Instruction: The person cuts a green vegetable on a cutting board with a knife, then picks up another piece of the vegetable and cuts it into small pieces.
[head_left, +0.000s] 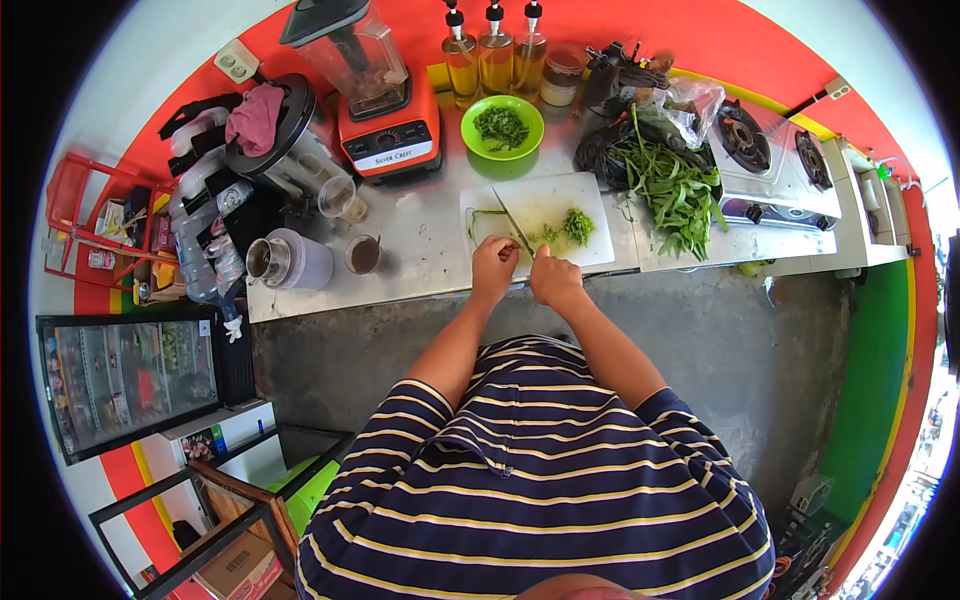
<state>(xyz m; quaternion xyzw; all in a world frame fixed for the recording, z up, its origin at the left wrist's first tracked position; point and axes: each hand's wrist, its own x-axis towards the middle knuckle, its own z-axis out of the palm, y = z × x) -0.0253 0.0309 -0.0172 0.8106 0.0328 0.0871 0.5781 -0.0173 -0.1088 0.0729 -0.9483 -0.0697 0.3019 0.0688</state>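
Note:
My right hand (pixel 555 277) is closed around the handle of a kitchen knife (pixel 512 219), whose blade slants up and left across the white cutting board (pixel 582 188). Beside it, my left hand (pixel 494 268) is closed, fingertips pressed on thin green stems (pixel 488 212) near the blade. Chopped greens (pixel 577 227) lie in small heaps on the board to the right of the knife. Behind the board, a lime-green bowl (pixel 537 131) contains more chopped greens. A large bunch of long leafy greens (pixel 678 195) rests right of the board.
A red blender (pixel 390 135), oil bottles (pixel 495 65) and a jar (pixel 561 78) line the back. At left stand a metal flask (pixel 300 262) and a glass of brown liquid (pixel 364 254). A gas stove (pixel 770 160) sits at right, beside a black plastic bag (pixel 598 160).

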